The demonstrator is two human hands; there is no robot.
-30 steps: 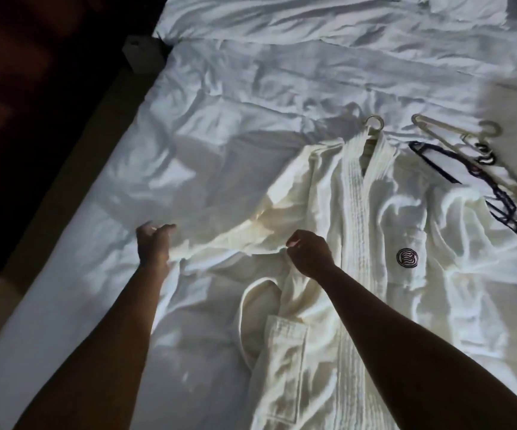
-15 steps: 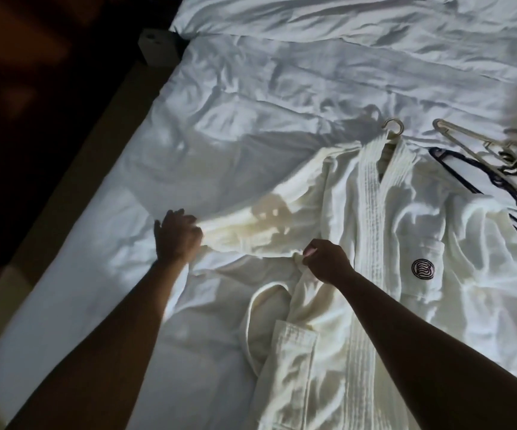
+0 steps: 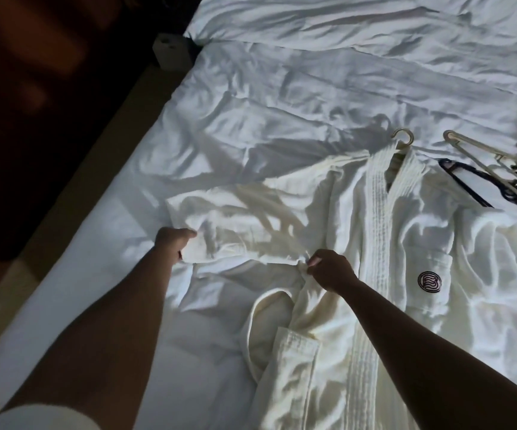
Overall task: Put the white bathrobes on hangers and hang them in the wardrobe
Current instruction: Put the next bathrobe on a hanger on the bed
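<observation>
A rumpled white bed point(image 3: 282, 97) filled the dim room. On it lay a waffle-weave robe point(image 3: 375, 243), hangers point(image 3: 499, 169) beside. The left hand point(image 3: 173, 243) gripped its sleeve cuff; the right hand point(image 3: 331, 268) pinched the underarm fabric.

Left hand point(image 3: 172, 245), right hand point(image 3: 331, 269): both clenched.

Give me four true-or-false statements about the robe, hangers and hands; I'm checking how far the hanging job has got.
1. The bathrobe lies spread on the bed. True.
2. A hanger hook sticks out at the robe's collar. True.
3. Both hands are empty. False: the left hand grips the sleeve end and the right hand pinches the fabric.
4. The spare hangers lie left of the robe. False: they lie on its right.
</observation>
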